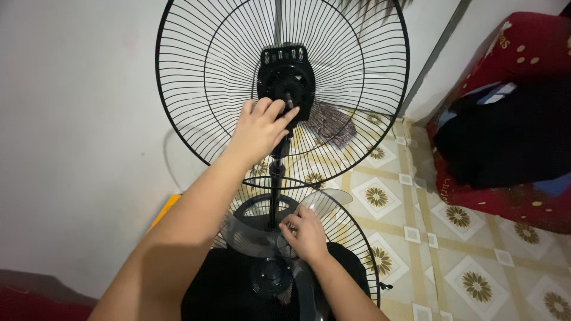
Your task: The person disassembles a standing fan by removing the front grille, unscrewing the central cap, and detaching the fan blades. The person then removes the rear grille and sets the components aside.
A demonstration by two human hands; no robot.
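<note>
The left hand [259,128] reaches up with the arm stretched forward – its fingers curl together on the black motor hub [286,80] at the middle of the upright wire grille [196,71] of the standing fan. The right hand [306,233] is lower, palm down, fingers bent and pinching the clear fan blade [253,238]. This blade lies on the second grille [357,244], which is flat on the tiled floor [464,249] near the pole [275,196].
</note>
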